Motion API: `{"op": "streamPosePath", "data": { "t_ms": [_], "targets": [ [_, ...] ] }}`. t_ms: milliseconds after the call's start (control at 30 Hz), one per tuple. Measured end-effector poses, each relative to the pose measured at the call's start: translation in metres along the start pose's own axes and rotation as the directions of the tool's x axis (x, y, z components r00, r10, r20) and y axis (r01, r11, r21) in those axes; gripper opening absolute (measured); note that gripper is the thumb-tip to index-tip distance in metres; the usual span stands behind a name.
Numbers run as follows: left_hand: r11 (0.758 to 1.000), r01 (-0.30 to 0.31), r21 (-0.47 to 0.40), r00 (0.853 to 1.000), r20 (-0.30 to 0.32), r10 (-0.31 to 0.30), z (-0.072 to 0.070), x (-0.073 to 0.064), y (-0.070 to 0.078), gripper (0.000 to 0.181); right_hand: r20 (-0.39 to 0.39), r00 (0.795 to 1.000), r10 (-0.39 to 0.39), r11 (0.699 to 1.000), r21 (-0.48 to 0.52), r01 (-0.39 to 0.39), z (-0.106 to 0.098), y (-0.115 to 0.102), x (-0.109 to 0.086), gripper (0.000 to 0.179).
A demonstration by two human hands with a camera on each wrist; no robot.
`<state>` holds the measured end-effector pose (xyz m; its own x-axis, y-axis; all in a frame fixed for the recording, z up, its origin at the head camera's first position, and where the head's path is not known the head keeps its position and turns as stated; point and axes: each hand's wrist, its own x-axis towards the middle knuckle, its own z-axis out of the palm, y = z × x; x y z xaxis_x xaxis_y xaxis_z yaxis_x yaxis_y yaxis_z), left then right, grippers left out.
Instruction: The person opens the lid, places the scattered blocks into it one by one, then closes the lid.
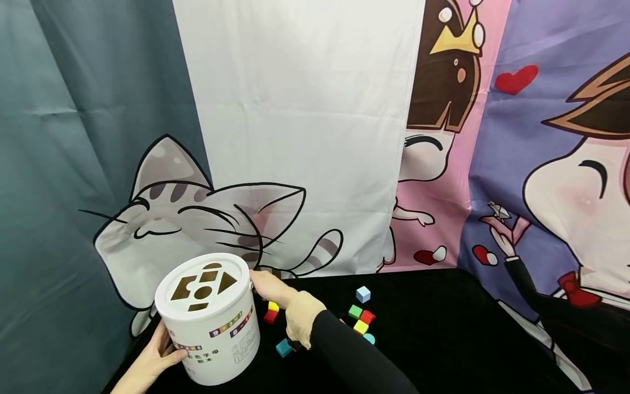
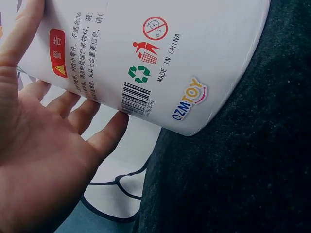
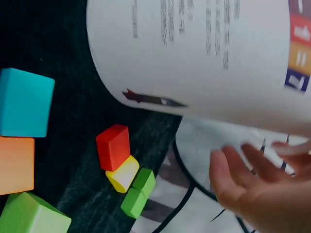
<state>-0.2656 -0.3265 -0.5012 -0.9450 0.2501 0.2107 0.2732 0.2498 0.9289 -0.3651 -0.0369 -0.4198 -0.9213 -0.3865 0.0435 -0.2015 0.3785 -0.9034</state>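
A white toy-block bucket (image 1: 216, 328) with shape-cut holes in its lid (image 1: 203, 284) stands at the left of the black cloth. My left hand (image 1: 156, 353) grips its lower left side, thumb on the front. In the left wrist view, the fingers (image 2: 104, 136) reach behind the printed wall. At the upper right, my right hand (image 1: 273, 287) touches the bucket just below the lid. In the right wrist view, its relaxed fingers (image 3: 233, 170) spread beside the wall, lower ones apart from it; the thumb is hidden.
Wooden blocks lie right of the bucket: a red block (image 1: 270, 316), a yellow block (image 1: 273, 306) and a blue block (image 1: 284, 347). Farther right are a light-blue cube (image 1: 363, 294) and several coloured blocks. A cartoon-printed curtain (image 1: 305, 137) hangs behind the black-covered table (image 1: 443, 339).
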Motion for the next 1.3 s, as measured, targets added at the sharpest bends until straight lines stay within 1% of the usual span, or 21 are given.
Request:
{"op": "streamPosePath", "data": {
  "t_ms": [100,167,267,333,400,500,533,633,700,767,833,900,967,1000,1067,1167,1300],
  "targets": [
    [1.0,-0.009,-0.004,1.0,-0.003,0.009,0.001,-0.001,-0.001,0.1,-0.075,0.994,-0.078,0.994,-0.088,0.071,0.0,-0.005,-0.008,0.044],
    [1.0,-0.015,-0.001,1.0,-0.006,0.015,0.0,-0.001,0.0,0.1,-0.133,0.982,-0.134,0.982,-0.148,0.114,0.0,-0.011,-0.011,0.041],
    [1.0,-0.018,0.003,1.0,-0.01,0.018,0.0,0.001,0.001,0.099,-0.204,0.96,-0.193,0.969,-0.193,0.154,0.001,-0.02,-0.012,0.034],
    [1.0,-0.022,0.01,1.0,-0.012,0.022,-0.001,0.002,0.002,0.098,-0.245,0.948,-0.204,0.967,-0.202,0.156,0.001,-0.027,-0.013,0.031],
    [1.0,-0.019,0.012,1.0,-0.014,0.02,-0.001,0.002,0.003,0.098,-0.272,0.943,-0.193,0.971,-0.194,0.143,0.0,-0.034,-0.013,0.031],
    [1.0,-0.017,0.016,1.0,-0.017,0.017,-0.001,0.002,0.004,0.099,-0.287,0.945,-0.157,0.978,-0.176,0.109,-0.003,-0.043,-0.013,0.034],
    [1.0,-0.02,0.016,1.0,-0.017,0.02,-0.002,0.002,0.004,0.099,-0.283,0.949,-0.14,0.981,-0.171,0.094,-0.004,-0.047,-0.012,0.035],
    [0.998,-0.052,0.023,0.998,-0.02,0.053,-0.003,0.001,0.003,0.099,-0.255,0.963,-0.083,0.987,-0.158,0.043,-0.005,-0.059,-0.011,0.035],
    [0.996,-0.081,0.023,0.996,-0.021,0.082,-0.002,0.0,0.001,0.099,-0.239,0.97,-0.032,0.988,-0.156,-0.007,-0.005,-0.066,-0.009,0.034],
    [0.995,-0.092,0.024,0.995,-0.022,0.093,-0.001,-0.001,0.0,0.099,-0.223,0.974,0.029,0.985,-0.157,-0.065,-0.005,-0.072,-0.005,0.034],
    [0.997,-0.078,0.022,0.997,-0.022,0.079,0.0,-0.001,0.0,0.098,-0.21,0.973,0.099,0.98,-0.151,-0.132,-0.005,-0.076,-0.002,0.036],
    [0.998,-0.06,0.026,0.998,-0.025,0.06,0.001,0.0,0.0,0.098,-0.182,0.968,0.174,0.974,-0.109,-0.196,-0.006,-0.078,0.002,0.037],
    [0.999,-0.044,0.032,0.999,-0.028,0.045,0.002,0.0,0.001,0.098,-0.152,0.961,0.231,0.968,-0.061,-0.242,-0.007,-0.081,0.004,0.036],
    [0.998,-0.046,0.035,0.998,-0.03,0.047,0.002,0.0,0.001,0.098,-0.141,0.958,0.25,0.965,-0.038,-0.258,-0.007,-0.082,0.005,0.035],
    [0.998,-0.058,0.039,0.998,-0.033,0.06,0.002,0.0,0.002,0.098,-0.124,0.956,0.267,0.963,-0.012,-0.27,-0.008,-0.084,0.005,0.03],
    [0.997,-0.075,0.035,0.997,-0.031,0.077,0.002,-0.001,0.001,0.098,-0.13,0.952,0.276,0.96,-0.021,-0.281,-0.007,-0.086,0.006,0.023],
    [0.997,-0.076,0.023,0.997,-0.026,0.076,0.003,-0.003,-0.002,0.098,-0.145,0.944,0.297,0.951,-0.041,-0.306,-0.006,-0.091,0.005,0.02]
  ]
}}
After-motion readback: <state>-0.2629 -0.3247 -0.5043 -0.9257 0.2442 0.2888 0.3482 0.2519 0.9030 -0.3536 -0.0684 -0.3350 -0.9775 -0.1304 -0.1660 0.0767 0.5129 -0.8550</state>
